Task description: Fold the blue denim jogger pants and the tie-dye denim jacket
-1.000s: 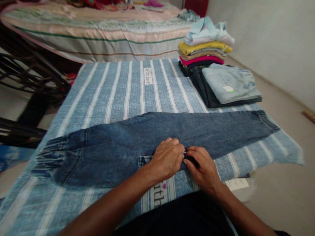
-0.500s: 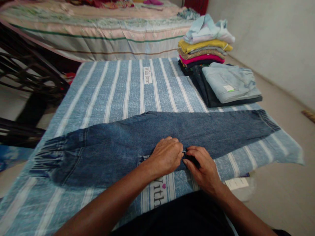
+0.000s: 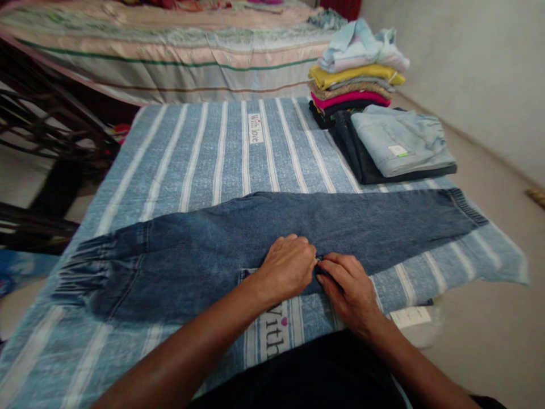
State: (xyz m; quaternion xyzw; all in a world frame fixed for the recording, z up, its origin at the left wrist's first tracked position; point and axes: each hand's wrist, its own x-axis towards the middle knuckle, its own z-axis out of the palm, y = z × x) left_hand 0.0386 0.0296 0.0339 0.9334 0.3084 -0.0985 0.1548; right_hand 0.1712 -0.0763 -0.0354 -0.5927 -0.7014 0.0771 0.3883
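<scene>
Pinching the near edge of the jeans where their fingertips met, the left hand and right hand were curled tight; the jeans lay stretched sideways past both, on the striped cloth.

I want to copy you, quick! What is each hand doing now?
Left hand: closed, pinching the jeans at the near edge.
Right hand: closed, pinching the same edge.

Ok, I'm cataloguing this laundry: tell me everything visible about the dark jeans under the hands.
The dark jeans look like mottled blue denim, lying flat sideways across the striped cloth, gathered at the left end, ribbed cuff at the right. The left hand and right hand pinch their near edge.
</scene>
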